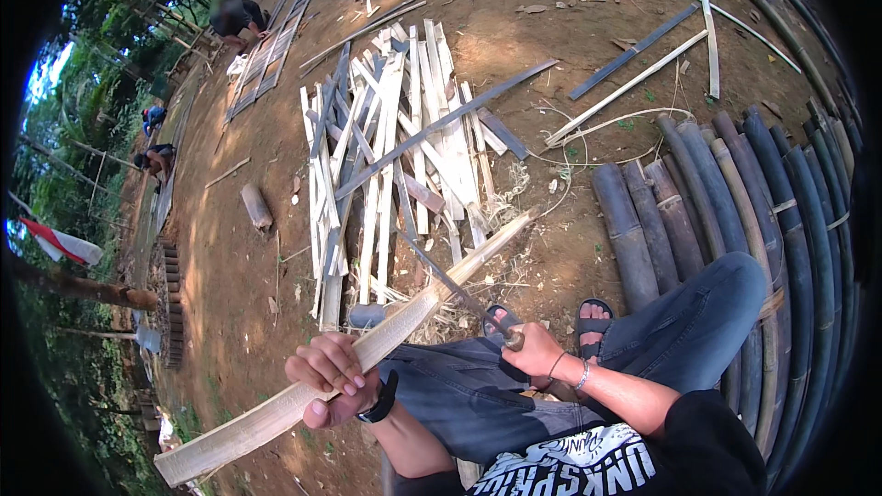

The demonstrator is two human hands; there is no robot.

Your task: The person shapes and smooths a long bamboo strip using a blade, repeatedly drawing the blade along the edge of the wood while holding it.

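My left hand [335,377] is wrapped round a long pale bamboo strip [400,321], which slants from the lower left up to the middle right across my lap. In my right hand [535,352] is the wooden handle of a machete [452,283]. Its dark blade points up and to the left, crossing the strip, with the edge at or very close to its surface. Beyond the strip's far end, thin curled shavings [514,262] lie on the ground by my sandalled feet.
Ahead lies a pile of split bamboo strips [381,174]. Whole dark bamboo poles [726,184] are stacked on my right. A short bamboo piece [256,207] rests on the dirt at left. Farther off, a person [239,18] bends over a slatted bamboo panel [276,55].
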